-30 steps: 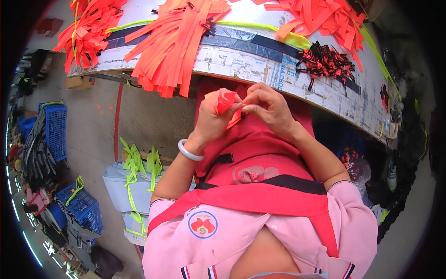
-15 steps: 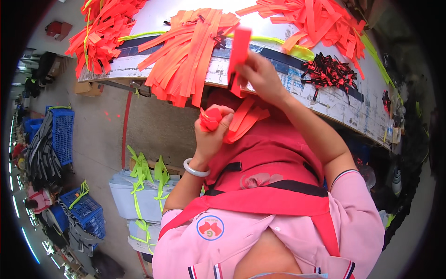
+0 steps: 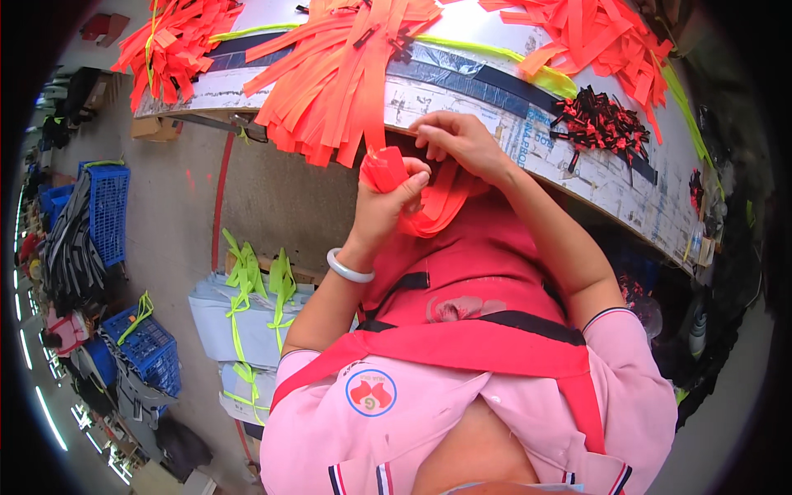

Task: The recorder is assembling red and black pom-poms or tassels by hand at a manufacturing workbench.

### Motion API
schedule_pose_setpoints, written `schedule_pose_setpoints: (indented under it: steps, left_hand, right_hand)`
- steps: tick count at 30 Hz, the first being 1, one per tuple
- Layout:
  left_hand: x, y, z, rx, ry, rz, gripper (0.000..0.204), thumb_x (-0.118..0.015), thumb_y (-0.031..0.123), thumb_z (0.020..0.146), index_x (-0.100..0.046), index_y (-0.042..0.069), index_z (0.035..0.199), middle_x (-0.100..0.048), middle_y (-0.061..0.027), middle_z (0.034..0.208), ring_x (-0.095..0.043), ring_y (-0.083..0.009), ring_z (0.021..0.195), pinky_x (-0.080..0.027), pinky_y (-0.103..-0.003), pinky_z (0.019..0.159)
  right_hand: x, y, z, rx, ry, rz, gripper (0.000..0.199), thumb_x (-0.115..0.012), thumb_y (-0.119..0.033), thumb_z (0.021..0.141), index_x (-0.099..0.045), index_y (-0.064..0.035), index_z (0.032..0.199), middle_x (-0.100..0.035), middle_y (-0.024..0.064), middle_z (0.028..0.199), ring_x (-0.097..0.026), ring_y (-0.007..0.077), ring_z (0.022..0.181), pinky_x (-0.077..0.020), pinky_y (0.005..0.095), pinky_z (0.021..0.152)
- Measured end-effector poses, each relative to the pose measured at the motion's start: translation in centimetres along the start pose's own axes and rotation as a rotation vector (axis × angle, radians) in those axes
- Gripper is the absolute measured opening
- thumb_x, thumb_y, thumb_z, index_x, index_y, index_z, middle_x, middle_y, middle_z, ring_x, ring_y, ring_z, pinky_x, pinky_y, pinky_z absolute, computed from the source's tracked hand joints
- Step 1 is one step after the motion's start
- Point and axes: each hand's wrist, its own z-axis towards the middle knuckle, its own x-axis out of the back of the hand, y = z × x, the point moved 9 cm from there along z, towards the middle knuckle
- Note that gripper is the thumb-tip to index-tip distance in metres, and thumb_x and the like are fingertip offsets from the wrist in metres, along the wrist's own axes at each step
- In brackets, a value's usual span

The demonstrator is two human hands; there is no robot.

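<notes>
My left hand (image 3: 381,198) is closed round a bundle of orange-red fabric strips (image 3: 386,168). The bundle's folded ends stick up above my fist, and its long tails (image 3: 441,213) loop down on the right, in front of my red apron. Just right of the bundle, near the table edge, my right hand (image 3: 464,147) has loosely bent fingers that are apart, with nothing visible in them. A fanned pile of orange strips (image 3: 330,91), some with small dark tabs, hangs over the table edge above my left hand. One strip from it reaches down to the bundle.
The worn white table (image 3: 631,202) carries more orange strip piles at left (image 3: 177,49) and right (image 3: 590,45), plus a heap of small red-and-black pieces (image 3: 602,128). Grey-white bundles tied with yellow-green tape (image 3: 235,322) stand on the left. Blue crates (image 3: 107,210) stand farther left.
My right hand has come down and no longer holds the upright red strip. My left hand has risen slightly with the bundle, nearer the pile. The view has shifted a little.
</notes>
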Motion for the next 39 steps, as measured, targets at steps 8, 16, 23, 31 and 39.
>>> schedule_pose_setpoints:
  steps: [8,16,23,31,39]
  left_hand:
    - [-1.3,0.7,1.2,0.025,-0.122,-0.024,0.011,-0.065,0.01,0.089,-0.06,0.002,0.094,-0.053,0.0005,0.067,-0.045,-0.0066,0.052,-0.034,-0.022,0.048]
    - [-2.4,-1.1,0.7,0.099,-0.179,0.09,0.017,-0.073,0.005,0.083,-0.064,0.004,0.097,-0.057,0.0021,0.07,-0.05,-0.0041,0.058,-0.038,-0.02,0.05]
    - [-0.7,-0.7,1.5,0.088,-0.098,-0.103,0.028,-0.055,0.022,0.098,-0.061,-0.002,0.112,-0.067,-0.0107,0.092,-0.062,-0.0139,0.067,-0.05,-0.027,0.059]
    - [-2.0,0.2,1.1,0.086,-0.14,0.092,0.021,-0.067,0.01,0.088,-0.066,0.001,0.107,-0.063,0.0004,0.079,-0.044,-0.0016,0.054,-0.031,-0.017,0.047]
    - [-3.9,0.9,0.2,0.045,-0.286,0.089,0.07,-0.077,0.0,0.075,-0.044,0.002,0.137,-0.059,-0.0055,0.114,-0.048,-0.0016,0.067,-0.042,-0.017,0.055]
  right_hand:
    - [-0.9,-1.3,-5.2,0.043,-0.031,0.123,0.024,-0.058,-0.014,0.095,-0.06,0.002,0.114,-0.065,0.006,0.103,-0.06,0.0108,0.097,-0.0491,0.0263,0.087]
    - [0.4,-5.8,-5.7,0.224,0.134,-0.05,0.016,-0.062,-0.012,0.092,-0.063,0.0012,0.102,-0.064,0.0027,0.083,-0.059,0.0072,0.076,-0.0507,0.0232,0.068]
    - [5.1,-6.0,-8.5,0.228,0.286,0.166,0.014,-0.06,-0.015,0.094,-0.059,-0.0007,0.094,-0.062,0.0021,0.081,-0.055,0.0057,0.071,-0.0463,0.0196,0.064]
    - [0.4,-4.1,-8.7,0.059,0.102,0.177,0.015,-0.057,-0.015,0.095,-0.058,0.0002,0.095,-0.06,0.0015,0.079,-0.057,0.0066,0.071,-0.0495,0.0222,0.064]
    - [0.0,-3.2,-9.4,0.052,0.083,0.219,0.012,-0.057,-0.011,0.094,-0.056,0.0006,0.097,-0.061,0.0043,0.085,-0.057,0.0062,0.073,-0.0492,0.0223,0.064]
